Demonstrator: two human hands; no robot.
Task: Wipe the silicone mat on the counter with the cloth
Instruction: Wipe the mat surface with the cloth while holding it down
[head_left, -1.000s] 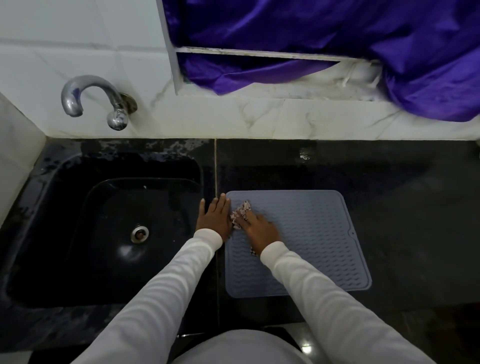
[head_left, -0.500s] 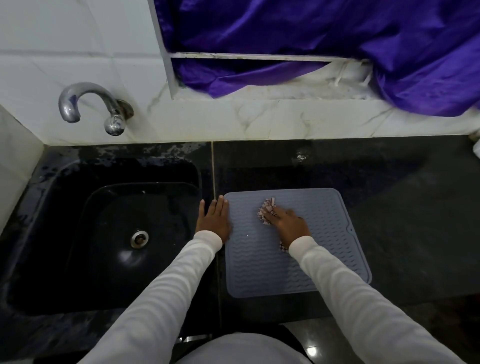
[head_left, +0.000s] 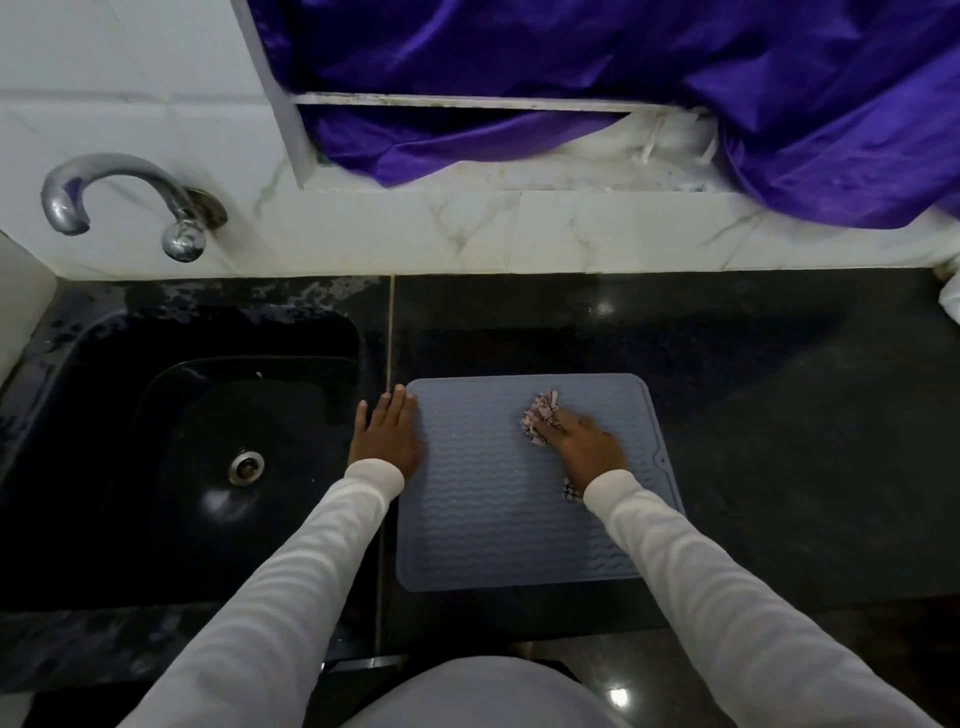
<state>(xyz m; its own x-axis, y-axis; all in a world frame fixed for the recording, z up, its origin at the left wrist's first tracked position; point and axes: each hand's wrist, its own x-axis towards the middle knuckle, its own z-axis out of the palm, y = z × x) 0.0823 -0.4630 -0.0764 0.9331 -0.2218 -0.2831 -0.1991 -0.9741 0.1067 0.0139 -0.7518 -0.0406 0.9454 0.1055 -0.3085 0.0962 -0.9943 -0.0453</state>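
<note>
One mat: silicone mat (head_left: 498, 519), grey-blue, flat on dark counter (head_left: 779, 415), just right of sink (head_left: 156, 441).
Mat look: rounded corners, raised rim, wavy ridges across surface, small hole tab on right edge; left edge near the counter seam.
One cloth: cloth (head_left: 540, 415), small, crumpled, pale pink-white pattern with dark marks; lay on upper right part of mat, one end poking out past fingertips, another bit showing by the wrist.
Two hands: left hand (head_left: 384, 436), right hand (head_left: 584, 441), both in white sleeves (head_left: 291, 597).
Left hand state: released, fingers straight and together, palm down, pressed flat at mat's upper left edge, mostly on counter strip between sink and mat, fingertip side touching the mat rim.
Right hand state: released, fingers extended, pressed down on cloth, pinning it to mat; not curled round it.
One tap: chrome tap (head_left: 124, 202) on white tiled wall, above sink's far left.
One drain: metal drain (head_left: 245, 466) in black sink bowl.
One drape: purple fabric (head_left: 675, 78) hung over ledge behind counter.
Change vs 1.0 s ago: right hand and cloth moved from mat's upper left corner, beside left hand, to upper right part.
Change vs 0.5 s ago: moved further right again, from upper middle.
Unchanged: left hand kept same spot at mat edge; mat not visibly shifted.
</note>
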